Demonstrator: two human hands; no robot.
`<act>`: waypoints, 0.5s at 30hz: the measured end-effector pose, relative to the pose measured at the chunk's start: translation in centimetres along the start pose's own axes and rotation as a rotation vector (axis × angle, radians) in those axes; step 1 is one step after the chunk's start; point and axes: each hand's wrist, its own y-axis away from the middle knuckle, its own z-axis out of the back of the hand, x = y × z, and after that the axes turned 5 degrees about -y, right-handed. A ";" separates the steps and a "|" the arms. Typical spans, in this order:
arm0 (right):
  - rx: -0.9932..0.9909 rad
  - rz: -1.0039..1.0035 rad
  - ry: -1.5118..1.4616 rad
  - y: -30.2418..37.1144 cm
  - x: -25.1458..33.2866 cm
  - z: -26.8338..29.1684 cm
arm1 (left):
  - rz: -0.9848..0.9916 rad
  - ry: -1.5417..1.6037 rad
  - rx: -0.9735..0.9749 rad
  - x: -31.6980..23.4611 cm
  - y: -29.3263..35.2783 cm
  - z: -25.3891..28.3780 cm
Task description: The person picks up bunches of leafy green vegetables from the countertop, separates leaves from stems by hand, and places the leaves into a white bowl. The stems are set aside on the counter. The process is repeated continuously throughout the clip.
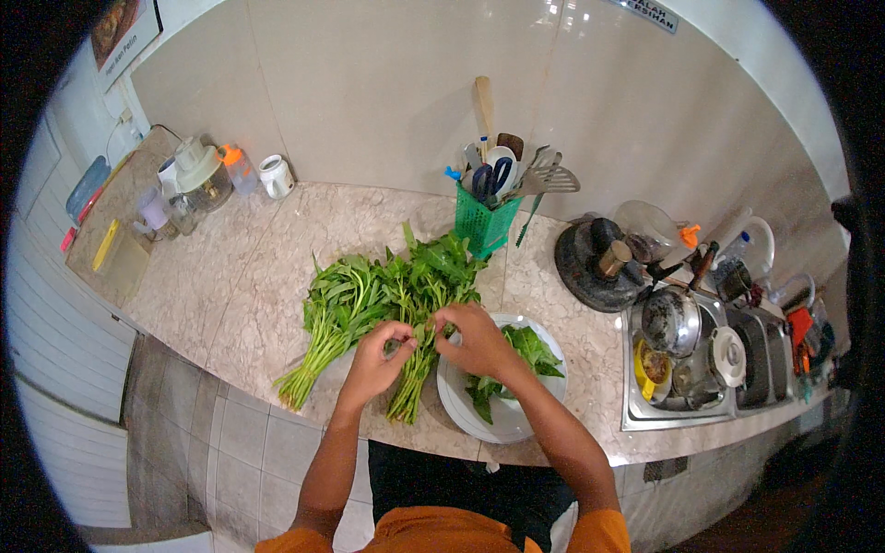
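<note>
Left of the plate (pixel 508 430), I judged the greens (pixel 435 264) light, soft, best held by their stems (pixel 411 394), but couldn't remotely tell whether the near-closed hands (pixel 476 335) pinched any.

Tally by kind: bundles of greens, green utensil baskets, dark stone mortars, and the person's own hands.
Bundles of greens: 2 (left bundle, right bundle)
Green utensil basket: 1
Dark stone mortar: 1
Hands: 2 (left hand, right hand)
Total: 6
</note>
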 end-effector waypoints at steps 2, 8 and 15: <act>-0.001 0.035 0.014 0.5 0.5 -0.4 | 0.008 -0.009 -0.002 0.0 0.0 -0.1; -0.021 -0.012 0.067 0.8 1.0 -1.2 | 0.053 0.062 0.026 -0.3 -0.1 -0.5; 0.018 -0.127 0.000 0.6 2.1 -1.0 | -0.096 -0.212 0.168 -1.3 0.3 1.3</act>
